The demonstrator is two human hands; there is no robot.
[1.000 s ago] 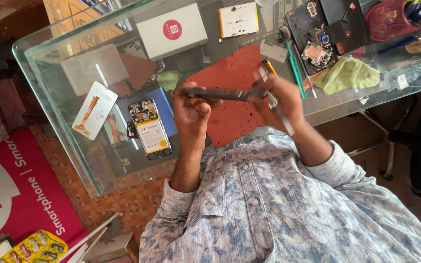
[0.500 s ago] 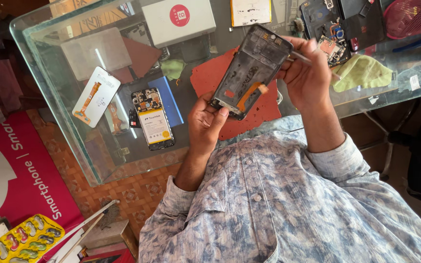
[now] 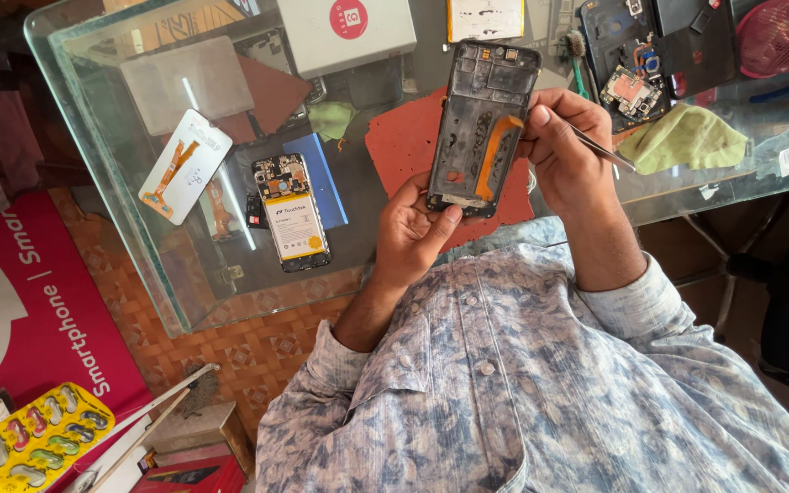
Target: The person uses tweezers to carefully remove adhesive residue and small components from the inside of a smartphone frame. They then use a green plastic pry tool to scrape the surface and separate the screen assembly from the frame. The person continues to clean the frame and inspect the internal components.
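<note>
A black phone frame [image 3: 484,123] with an orange flex cable inside is held upright over a glass table [image 3: 130,164]. My left hand [image 3: 417,228] grips its lower end from below. My right hand [image 3: 566,155] pinches thin metal tweezers [image 3: 600,148] and rests against the frame's right edge, thumb tip near the orange cable. Under the frame a red mat [image 3: 404,146] lies on the glass.
On the glass lie an opened phone with a white battery [image 3: 292,219], a white packet with an orange part [image 3: 184,166], a white box [image 3: 344,32], a green cloth [image 3: 687,137] and a dismantled phone back [image 3: 632,55]. A red banner [image 3: 20,310] and yellow blister pack [image 3: 38,438] lie on the floor.
The phone frame went from lying flat between both hands to standing upright with its inside facing me. My right hand moved to its right edge with the tweezers.
</note>
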